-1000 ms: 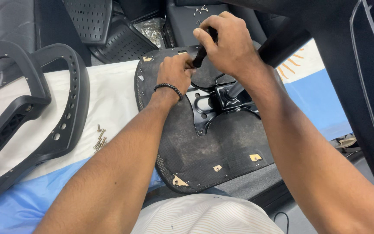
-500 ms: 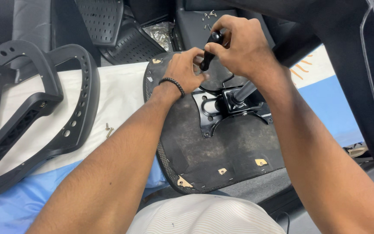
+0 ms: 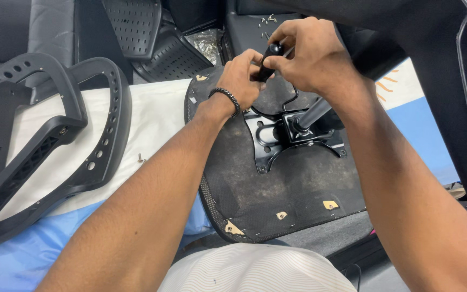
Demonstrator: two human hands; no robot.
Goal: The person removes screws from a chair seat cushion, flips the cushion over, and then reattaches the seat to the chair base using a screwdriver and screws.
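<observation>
A table (image 3: 158, 116) under a white and blue cover carries the things. An upturned seat (image 3: 287, 189), its black underside facing up, lies on the table's middle and reaches over the near edge. To the left lies a black frame (image 3: 39, 146) with rows of holes, partly on the white, partly on the blue. A small screw (image 3: 140, 158) rests on the white cover between frame and seat. Blue cover (image 3: 422, 135) also shows right of the seat.
</observation>
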